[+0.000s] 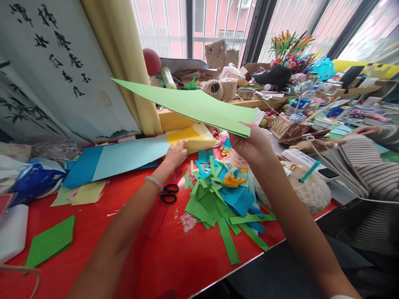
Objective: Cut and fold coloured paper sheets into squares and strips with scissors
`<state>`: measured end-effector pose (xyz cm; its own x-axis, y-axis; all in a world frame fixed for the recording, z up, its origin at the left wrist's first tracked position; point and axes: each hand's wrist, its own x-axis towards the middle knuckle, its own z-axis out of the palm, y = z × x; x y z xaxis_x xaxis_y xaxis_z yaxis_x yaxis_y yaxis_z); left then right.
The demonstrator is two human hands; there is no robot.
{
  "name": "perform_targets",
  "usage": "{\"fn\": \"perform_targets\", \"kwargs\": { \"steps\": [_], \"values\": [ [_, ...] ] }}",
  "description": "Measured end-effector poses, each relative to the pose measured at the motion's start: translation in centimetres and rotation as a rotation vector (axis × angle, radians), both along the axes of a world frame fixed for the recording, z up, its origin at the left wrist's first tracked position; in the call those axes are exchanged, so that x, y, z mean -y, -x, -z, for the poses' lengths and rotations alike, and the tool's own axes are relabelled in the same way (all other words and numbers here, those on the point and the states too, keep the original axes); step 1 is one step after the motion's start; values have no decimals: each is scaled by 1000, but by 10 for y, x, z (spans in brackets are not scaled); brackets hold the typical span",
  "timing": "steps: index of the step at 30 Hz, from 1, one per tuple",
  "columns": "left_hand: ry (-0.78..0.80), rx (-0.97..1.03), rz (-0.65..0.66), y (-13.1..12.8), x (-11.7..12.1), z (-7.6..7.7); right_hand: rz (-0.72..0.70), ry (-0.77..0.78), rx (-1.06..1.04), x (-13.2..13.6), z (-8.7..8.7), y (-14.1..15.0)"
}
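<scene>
My right hand (252,143) is closed on one end of a light green sheet of paper (193,101). The sheet is raised above the table and stretches far to the left, and a second layer shows along its lower edge. My left hand (176,153), with a beaded bracelet on its wrist, rests on a stack of coloured paper at the back. Its fingers are apart on the yellow paper (193,135), beside the light blue paper (124,155). Black-handled scissors (169,194) lie below it. Green paper strips (207,201) and blue scraps (238,199) are heaped between my arms.
A folded green paper (51,241) lies at the left on the red table (124,265). A drink cup with a straw (307,187) stands at the right. Another person's striped sleeve (358,151) is near it. Craft supplies, with a twine ball (213,89), crowd the sill.
</scene>
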<state>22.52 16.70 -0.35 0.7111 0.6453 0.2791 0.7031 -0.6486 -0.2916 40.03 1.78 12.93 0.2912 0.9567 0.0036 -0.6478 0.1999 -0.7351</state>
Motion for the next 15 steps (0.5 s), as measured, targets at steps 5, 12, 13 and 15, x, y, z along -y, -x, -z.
{"fn": "perform_targets", "kwargs": {
  "steps": [5, 12, 13, 15],
  "values": [
    [-11, 6, -14, 3, -5, -1, 27, 9, -73, 4, -4, 3],
    [4, 33, -35, -1, -5, 4, 48, 80, -154, 7, -7, 10],
    [8, 39, -42, -1, -6, 3, 43, 91, -148, 7, -6, 10],
    [19, 59, -69, -1, -7, 2, 37, 92, -136, 6, -5, 7]
  ]
}}
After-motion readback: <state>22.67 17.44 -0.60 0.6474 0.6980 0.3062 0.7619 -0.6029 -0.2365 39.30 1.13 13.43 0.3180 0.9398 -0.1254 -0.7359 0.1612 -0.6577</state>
